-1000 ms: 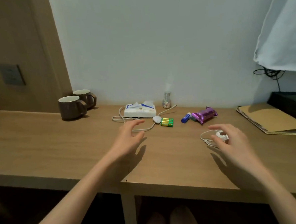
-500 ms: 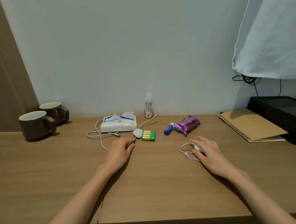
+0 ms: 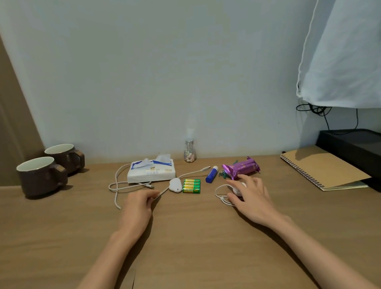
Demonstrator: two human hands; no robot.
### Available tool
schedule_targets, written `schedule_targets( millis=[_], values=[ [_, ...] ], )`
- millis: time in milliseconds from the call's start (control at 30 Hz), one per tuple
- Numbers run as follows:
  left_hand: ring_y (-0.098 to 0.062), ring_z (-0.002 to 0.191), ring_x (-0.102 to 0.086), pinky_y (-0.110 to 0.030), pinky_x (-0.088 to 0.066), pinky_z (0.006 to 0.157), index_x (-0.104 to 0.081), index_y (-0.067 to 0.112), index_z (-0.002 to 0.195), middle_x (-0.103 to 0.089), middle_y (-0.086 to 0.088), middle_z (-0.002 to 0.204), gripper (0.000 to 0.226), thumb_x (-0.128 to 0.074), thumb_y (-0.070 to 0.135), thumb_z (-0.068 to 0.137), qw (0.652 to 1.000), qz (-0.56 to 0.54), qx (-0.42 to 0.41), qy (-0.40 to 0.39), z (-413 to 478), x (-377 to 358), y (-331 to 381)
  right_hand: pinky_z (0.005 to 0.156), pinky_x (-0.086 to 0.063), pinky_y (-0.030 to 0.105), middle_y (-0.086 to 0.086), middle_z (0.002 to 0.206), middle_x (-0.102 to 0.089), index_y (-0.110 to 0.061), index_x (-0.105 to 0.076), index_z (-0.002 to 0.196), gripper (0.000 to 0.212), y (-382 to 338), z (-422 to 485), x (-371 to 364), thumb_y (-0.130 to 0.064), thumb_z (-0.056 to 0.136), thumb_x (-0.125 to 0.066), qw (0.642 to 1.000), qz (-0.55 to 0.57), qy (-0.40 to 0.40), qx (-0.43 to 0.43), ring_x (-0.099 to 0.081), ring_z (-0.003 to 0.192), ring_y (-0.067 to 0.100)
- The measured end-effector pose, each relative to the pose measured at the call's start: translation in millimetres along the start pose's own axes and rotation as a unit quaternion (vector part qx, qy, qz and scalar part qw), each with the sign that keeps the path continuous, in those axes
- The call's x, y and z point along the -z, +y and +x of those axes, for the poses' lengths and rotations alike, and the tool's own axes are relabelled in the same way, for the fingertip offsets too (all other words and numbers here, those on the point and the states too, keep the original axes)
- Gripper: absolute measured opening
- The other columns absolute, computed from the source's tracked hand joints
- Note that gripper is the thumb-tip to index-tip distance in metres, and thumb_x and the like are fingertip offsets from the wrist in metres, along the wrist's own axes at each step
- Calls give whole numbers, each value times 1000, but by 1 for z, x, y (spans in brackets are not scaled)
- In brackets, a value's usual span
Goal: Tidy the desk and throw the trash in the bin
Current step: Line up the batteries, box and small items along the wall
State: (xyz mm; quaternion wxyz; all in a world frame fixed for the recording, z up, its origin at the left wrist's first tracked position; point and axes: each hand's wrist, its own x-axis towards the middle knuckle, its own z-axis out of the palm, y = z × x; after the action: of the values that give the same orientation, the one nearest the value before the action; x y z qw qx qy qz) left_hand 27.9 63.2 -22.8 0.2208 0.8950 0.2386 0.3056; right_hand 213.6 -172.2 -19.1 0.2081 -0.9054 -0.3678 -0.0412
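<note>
Head view has you gathering cords mid-frame on the desk (image 3: pixel 191 244): left hand (image 3: pixel 137 205) pinches the white cable (image 3: pixel 163 191), right hand (image 3: pixel 253 198) lies spread on a small white gadget (image 3: pixel 240 188); next likely calls for lifting and coiling them.

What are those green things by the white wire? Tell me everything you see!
They are four batteries, green with yellow ends, side by side in one flat row that looks film-wrapped. They lie on the wooden desk, against or just beside the white oval piece on the white cable. A blue tube lies to their right. The left hand and the right hand do not touch them.
</note>
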Motion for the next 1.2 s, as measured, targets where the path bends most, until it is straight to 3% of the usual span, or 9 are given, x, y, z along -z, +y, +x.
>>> schedule_targets(
  millis=[100,233,433,600,767,933,1000,1100,1200],
  values=[
    [-20,113,-59,-32,-49,90,-65,25,119,-66,0,120,47,-49,-2,84,999,38,29,-13,4,2,0,115,-20,39,-6,149,-32,-38,-41,137,41,-3,1,15,-39,96,-37,998,-22,42,37,-20,135,17],
    [-17,119,-52,-30,-43,96,-58,24,127,-59,1,128,43,-54,10,86,999,12,22,-24,17,-4,14,111,-23,35,-8,147,-38,-34,-46,136,42,0,24,35,-25,96,-37,996,-1,80,40,-26,133,15],
    [-17,125,-43,-32,-36,101,-52,27,130,-54,2,134,38,-53,29,92,1000,7,-13,-23,49,-27,41,110,-29,40,-6,145,-46,-32,-47,137,54,33,71,33,-8,88,-50,1000,21,-16,2,-32,134,22],
    [-14,125,-42,-30,-37,101,-51,29,132,-51,5,134,39,-50,32,93,996,13,-70,-55,72,-51,67,112,-28,41,-9,141,-49,-34,-47,136,54,50,94,33,-21,87,-64,997,-38,-55,42,-35,133,23],
    [-14,125,-44,-29,-40,99,-48,30,134,-49,5,137,41,-50,34,93,992,12,-96,-85,88,-87,93,109,-30,34,-8,137,-51,-33,-45,135,48,56,106,35,-31,89,-62,984,-124,-52,121,-42,127,15],
    [-16,122,-46,-29,-40,98,-46,27,136,-51,3,134,43,-49,27,93,989,27,-108,-98,100,-119,106,117,-18,42,-9,137,-49,-30,-41,135,47,77,103,38,-30,92,-59,976,-175,-27,127,-40,130,13],
    [-16,124,-46,-34,-34,106,-46,28,136,-52,2,134,45,-50,27,92,988,41,-106,-103,104,-129,113,118,-15,43,-8,137,-48,-28,-40,135,44,89,100,43,-30,94,-55,977,-182,-6,112,-39,130,13],
    [-14,128,-43,-43,-13,117,-45,31,137,-52,5,136,48,-52,37,90,984,75,-122,-105,108,-141,123,115,-16,43,-7,138,-47,-27,-39,135,42,108,104,49,-29,95,-52,976,-197,25,93,-38,131,15],
    [-15,125,-46,-39,-15,114,-47,32,136,-56,7,133,49,-55,41,89,980,87,-139,-114,115,-147,128,110,-26,39,-7,137,-48,-27,-40,134,40,124,115,50,-30,96,-51,973,-213,37,81,-40,128,17]
  ],
)
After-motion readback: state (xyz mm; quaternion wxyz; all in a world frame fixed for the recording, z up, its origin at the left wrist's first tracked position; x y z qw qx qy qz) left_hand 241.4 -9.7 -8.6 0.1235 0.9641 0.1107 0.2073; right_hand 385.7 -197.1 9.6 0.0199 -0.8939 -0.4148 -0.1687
